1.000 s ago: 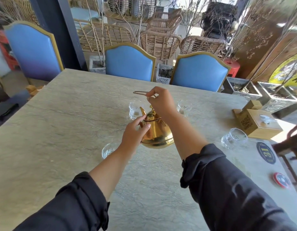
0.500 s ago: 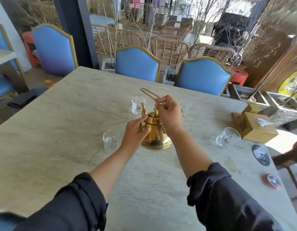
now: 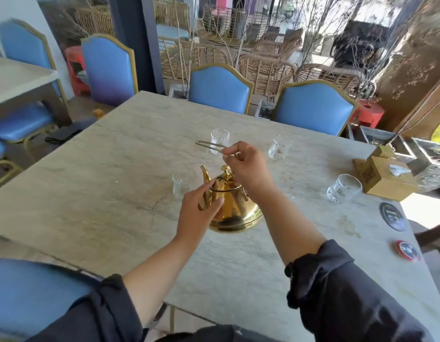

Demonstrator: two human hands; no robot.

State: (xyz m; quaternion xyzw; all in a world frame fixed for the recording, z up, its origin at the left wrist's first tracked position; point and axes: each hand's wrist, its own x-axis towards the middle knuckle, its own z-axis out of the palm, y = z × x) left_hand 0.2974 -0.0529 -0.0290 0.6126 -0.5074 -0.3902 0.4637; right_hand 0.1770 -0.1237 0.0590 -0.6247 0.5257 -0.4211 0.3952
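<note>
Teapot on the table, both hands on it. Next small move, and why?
Probably lift the teapot a little by its wire handle and tip the spout toward the small glass right beside it. The right hand pinches the handle, the left hand holds the teapot at the spout, and that glass looks empty.

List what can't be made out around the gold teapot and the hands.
Head view: teapot contents, hidden by its lid.
Lower spout, covered by the left hand.
Where the wire handle joins the pot, behind the right hand.
The small glass beside the spout: too blurred to tell if filled.
</note>
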